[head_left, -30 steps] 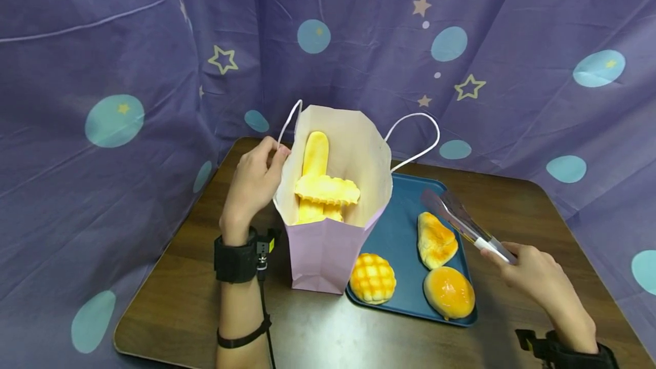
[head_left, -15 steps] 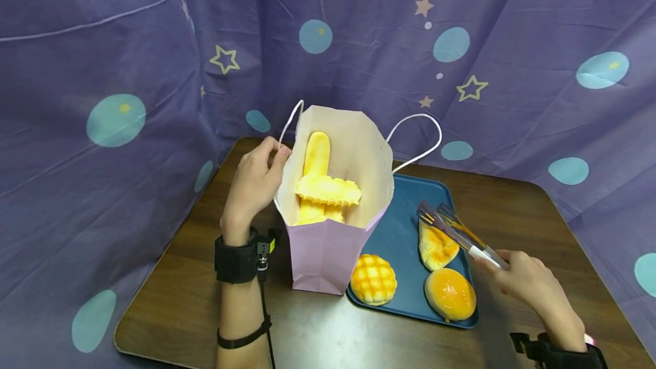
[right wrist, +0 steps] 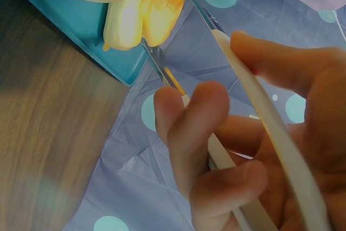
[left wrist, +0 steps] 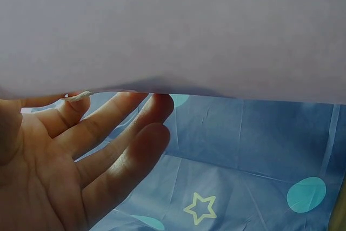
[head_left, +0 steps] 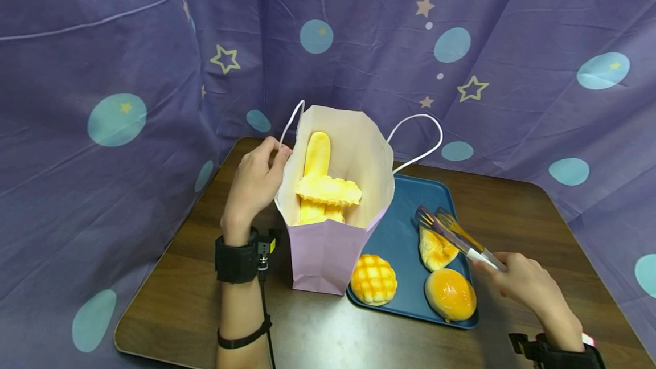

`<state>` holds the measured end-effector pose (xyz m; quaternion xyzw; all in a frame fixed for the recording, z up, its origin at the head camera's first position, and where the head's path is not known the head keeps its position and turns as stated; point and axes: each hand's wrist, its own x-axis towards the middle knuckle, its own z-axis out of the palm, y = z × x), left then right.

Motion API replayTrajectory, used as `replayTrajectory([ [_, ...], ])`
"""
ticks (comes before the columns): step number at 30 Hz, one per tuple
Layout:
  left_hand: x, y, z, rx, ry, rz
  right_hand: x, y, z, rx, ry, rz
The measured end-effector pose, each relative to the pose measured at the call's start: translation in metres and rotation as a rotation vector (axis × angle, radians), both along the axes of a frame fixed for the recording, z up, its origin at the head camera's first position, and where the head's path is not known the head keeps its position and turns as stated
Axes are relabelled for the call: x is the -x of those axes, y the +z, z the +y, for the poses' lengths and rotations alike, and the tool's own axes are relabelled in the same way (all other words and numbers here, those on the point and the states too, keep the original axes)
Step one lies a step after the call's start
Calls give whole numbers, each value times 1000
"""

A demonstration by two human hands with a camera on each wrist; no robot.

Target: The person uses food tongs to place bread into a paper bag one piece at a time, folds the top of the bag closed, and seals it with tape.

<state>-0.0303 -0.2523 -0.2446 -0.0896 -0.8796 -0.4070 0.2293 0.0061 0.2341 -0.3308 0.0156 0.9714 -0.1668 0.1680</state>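
Tongs (head_left: 451,237) sit lower than a second ago, tips now at the far end of the wedge-shaped pastry (head_left: 435,252). Right hand (head_left: 528,283) grips them, fingers curled round the handles, tong arms apart. Pastry is on the right side of the blue tray (head_left: 397,232), glazed bun (head_left: 451,295) just in front. Criss-cross bun (head_left: 373,279) at near left. Left hand (head_left: 253,178) pinches the left edge of the lilac paper bag (head_left: 325,258), other fingers spread. Bag stands upright on the bench (head_left: 179,312); inside, ridged bread (head_left: 328,189) crosses a long one.
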Motion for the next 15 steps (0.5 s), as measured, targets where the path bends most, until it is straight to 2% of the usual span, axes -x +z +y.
replayTrajectory([
  [15, 0, 0, -1, -8, -4, -16, -1, -1, -2, -20, 18, 16],
])
